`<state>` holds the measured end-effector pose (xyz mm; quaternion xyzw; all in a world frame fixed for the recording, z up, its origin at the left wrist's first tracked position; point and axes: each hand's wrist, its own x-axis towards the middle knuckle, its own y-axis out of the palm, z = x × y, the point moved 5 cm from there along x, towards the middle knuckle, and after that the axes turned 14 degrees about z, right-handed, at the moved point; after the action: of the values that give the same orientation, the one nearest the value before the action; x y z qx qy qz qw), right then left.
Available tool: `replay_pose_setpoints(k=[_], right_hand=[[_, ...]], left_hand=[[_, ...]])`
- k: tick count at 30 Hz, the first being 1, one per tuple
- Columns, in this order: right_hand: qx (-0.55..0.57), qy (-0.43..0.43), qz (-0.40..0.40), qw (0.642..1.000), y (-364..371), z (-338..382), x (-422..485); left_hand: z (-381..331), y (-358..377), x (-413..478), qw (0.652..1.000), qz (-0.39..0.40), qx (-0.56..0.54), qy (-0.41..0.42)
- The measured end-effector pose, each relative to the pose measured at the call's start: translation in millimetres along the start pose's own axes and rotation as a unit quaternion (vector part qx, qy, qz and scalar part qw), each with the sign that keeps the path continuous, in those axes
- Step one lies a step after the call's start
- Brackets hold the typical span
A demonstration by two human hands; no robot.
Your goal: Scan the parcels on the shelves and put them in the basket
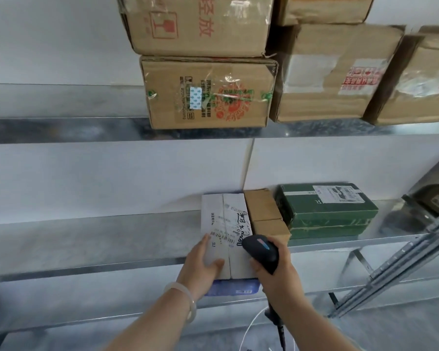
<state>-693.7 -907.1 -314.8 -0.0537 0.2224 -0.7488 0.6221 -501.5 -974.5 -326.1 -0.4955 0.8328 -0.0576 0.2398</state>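
Observation:
A grey-white parcel (226,219) with a barcode label and handwriting lies on the lower metal shelf (86,239), on top of a blue-purple bag parcel (232,287). My left hand (203,264) grips the grey parcel's near left edge, thumb on top. My right hand (276,272) holds a black barcode scanner (261,252) whose head points at the parcel's label from the right. The scanner's cable (279,328) hangs down below my wrist. No basket is in view.
Right of the grey parcel stand a small brown box (265,214) and a green box (327,211) with a white label. The upper shelf (61,130) carries several large cardboard boxes (208,95). Shelf uprights (403,254) slant at the right.

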Motion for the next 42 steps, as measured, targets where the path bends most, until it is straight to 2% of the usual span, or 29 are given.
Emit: replay_pose_setpoints(k=[6,17,23,29,35,39,42], right_hand=[[0.022,-0.071,0.011,0.997,-21.0,13.0,-31.5],[0.049,-0.208,0.036,0.976,-58.3,44.1,-88.9],[0.049,-0.270,0.056,0.960,-67.7,53.2,-113.4],[0.064,-0.311,0.087,0.944,-65.0,61.9,-122.8],[0.093,-0.350,0.087,0.928,-60.0,93.4,-121.4],[0.086,-0.380,0.100,0.916,-39.4,105.3,-127.8],[0.102,-0.371,0.125,0.915,-20.4,109.2,-133.5]], left_hand=[[-7.7,17.9,-45.2,0.996,-0.052,-0.072,0.018],[-53.8,38.5,-124.6,0.968,-0.187,-0.116,0.121],[-58.0,53.7,-152.0,0.950,-0.190,-0.212,0.129],[-59.0,46.3,-175.1,0.943,-0.206,-0.208,0.156],[-52.7,45.9,-193.4,0.954,-0.165,-0.181,0.170],[-40.7,25.4,-206.4,0.954,-0.171,-0.202,0.143],[-30.0,6.2,-215.2,0.946,-0.187,-0.236,0.124]])
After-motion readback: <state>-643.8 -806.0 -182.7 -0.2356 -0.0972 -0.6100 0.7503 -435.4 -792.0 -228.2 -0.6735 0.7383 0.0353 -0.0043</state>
